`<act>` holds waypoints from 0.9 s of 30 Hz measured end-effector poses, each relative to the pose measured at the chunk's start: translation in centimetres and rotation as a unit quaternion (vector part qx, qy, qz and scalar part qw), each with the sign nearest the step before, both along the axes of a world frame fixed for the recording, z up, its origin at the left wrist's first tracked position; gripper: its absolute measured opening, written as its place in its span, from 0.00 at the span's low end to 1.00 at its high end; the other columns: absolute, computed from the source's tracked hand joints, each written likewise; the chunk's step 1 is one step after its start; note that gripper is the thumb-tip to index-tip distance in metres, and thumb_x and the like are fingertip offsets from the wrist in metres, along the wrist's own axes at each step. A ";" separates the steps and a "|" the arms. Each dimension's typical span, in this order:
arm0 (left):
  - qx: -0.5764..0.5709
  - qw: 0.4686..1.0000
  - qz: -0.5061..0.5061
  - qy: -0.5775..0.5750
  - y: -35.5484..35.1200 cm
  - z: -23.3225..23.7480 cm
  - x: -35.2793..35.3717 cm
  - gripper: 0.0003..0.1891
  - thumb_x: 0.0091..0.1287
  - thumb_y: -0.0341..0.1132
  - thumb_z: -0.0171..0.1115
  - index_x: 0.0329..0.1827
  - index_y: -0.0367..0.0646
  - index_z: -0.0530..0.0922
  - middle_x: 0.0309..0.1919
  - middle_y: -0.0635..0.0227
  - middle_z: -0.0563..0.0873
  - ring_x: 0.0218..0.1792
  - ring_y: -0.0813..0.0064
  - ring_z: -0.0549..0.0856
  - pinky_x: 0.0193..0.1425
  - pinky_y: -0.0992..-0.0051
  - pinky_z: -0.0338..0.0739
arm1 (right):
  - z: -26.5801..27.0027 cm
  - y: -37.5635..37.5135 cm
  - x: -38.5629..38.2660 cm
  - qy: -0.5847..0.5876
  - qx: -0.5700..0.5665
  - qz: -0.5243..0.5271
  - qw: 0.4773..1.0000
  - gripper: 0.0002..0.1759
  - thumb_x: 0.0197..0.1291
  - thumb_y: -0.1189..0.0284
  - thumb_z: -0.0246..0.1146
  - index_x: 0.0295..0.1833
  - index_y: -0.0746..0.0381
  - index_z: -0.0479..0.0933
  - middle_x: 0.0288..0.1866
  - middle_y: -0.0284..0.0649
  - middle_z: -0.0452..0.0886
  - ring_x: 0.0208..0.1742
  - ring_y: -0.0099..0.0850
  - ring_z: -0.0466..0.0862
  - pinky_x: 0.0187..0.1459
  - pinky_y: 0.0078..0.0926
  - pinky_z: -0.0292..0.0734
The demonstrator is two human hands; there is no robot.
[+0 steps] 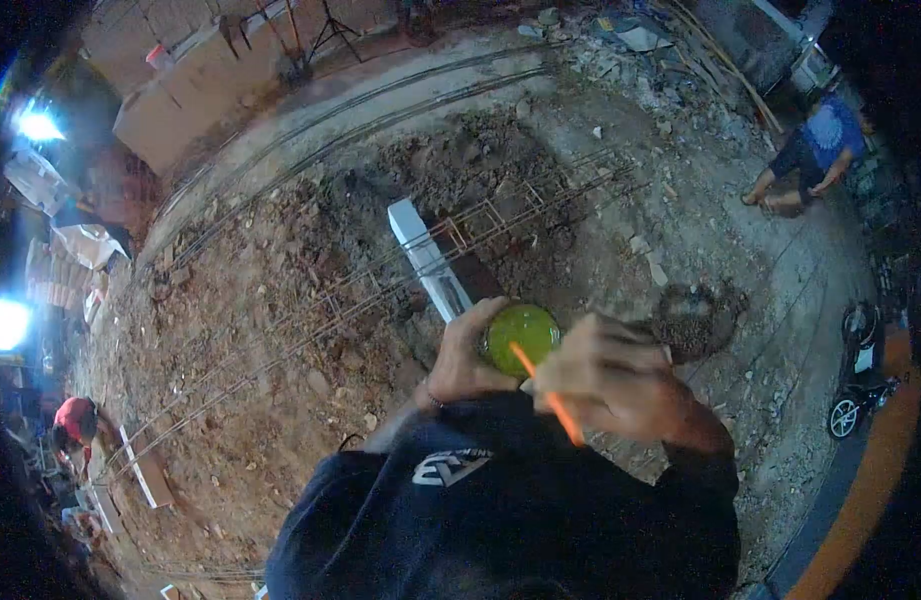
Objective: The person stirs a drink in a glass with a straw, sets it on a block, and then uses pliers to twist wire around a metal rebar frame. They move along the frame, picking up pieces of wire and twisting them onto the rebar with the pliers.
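My left hand [458, 358] is wrapped round the side of a cup of green drink [523, 333], seen from above in front of my chest. An orange straw [564, 416] slants out of the drink toward my dark shirt. Across the middle of the straw lie the fingertips of my right hand [615, 385], closed on it. Motion smears the right hand somewhat, and its palm side is hidden.
Rough, rubbly soil surrounds me, crossed by a long rebar cage [370, 275] and a white-sided beam form [427, 258]. A person in blue [830, 135] sits at right, near a motorcycle [855, 400]. Another person in red [75, 420] bends at left near bright lamps [2, 324].
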State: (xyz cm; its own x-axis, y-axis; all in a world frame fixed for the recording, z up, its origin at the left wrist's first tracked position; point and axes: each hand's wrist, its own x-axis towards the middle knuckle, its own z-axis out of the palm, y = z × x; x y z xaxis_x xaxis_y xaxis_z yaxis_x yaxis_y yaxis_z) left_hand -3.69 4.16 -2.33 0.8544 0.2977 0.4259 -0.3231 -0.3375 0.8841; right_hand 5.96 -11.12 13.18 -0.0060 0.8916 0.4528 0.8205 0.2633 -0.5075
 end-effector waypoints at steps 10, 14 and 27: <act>0.079 0.995 -0.051 -0.025 0.5 7.3 -0.7 0.31 0.32 0.38 0.73 0.42 0.36 0.73 0.36 0.57 0.78 0.38 0.57 0.79 0.41 0.70 0.72 | 4.0 0.0 -2.7 0.043 0.204 0.093 0.974 0.13 0.34 0.71 0.68 0.33 0.55 0.80 0.28 0.27 0.74 0.27 0.21 0.70 0.20 0.13 0.64; 0.080 0.995 -0.026 -0.058 0.4 6.6 -1.1 0.30 0.32 0.37 0.72 0.42 0.37 0.73 0.37 0.57 0.78 0.38 0.58 0.79 0.41 0.69 0.72 | 4.6 0.6 -2.8 0.048 0.222 0.059 0.972 0.12 0.34 0.72 0.68 0.31 0.55 0.80 0.29 0.27 0.74 0.26 0.20 0.70 0.19 0.12 0.63; 0.065 0.996 -0.049 -0.034 0.4 7.5 -1.2 0.31 0.32 0.37 0.72 0.43 0.37 0.73 0.38 0.57 0.78 0.38 0.59 0.79 0.41 0.69 0.72 | 5.1 0.3 -3.0 0.100 0.258 0.131 0.952 0.16 0.40 0.71 0.65 0.40 0.59 0.77 0.38 0.36 0.78 0.28 0.26 0.72 0.24 0.22 0.70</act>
